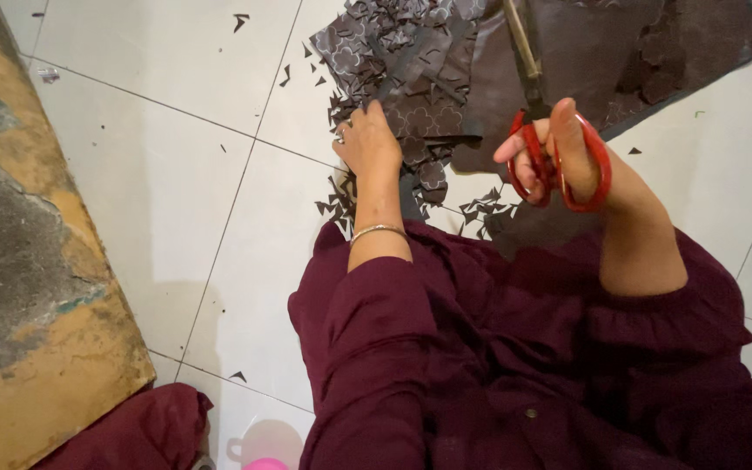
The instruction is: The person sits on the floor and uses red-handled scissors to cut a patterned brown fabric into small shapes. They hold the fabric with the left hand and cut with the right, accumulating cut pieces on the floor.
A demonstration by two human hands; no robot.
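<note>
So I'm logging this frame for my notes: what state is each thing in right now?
Left hand: palm down, pressing on the patterned fabric.
Right hand: raised, fingers through the scissor handles.
Red-handled scissors: held, blades pointing away; open or shut unclear.
Patterned fabric: crumpled, cut edges, lying on the floor.
Dark sheet: spread flat on the tiles.
Scraps: scattered loose on the floor.
Bracelet: worn on the left wrist.

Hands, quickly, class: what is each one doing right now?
Left hand: pressed on the patterned dark fabric, fingers hidden, grip cannot be told.
Right hand: closed through the handles of the red scissors.
</note>
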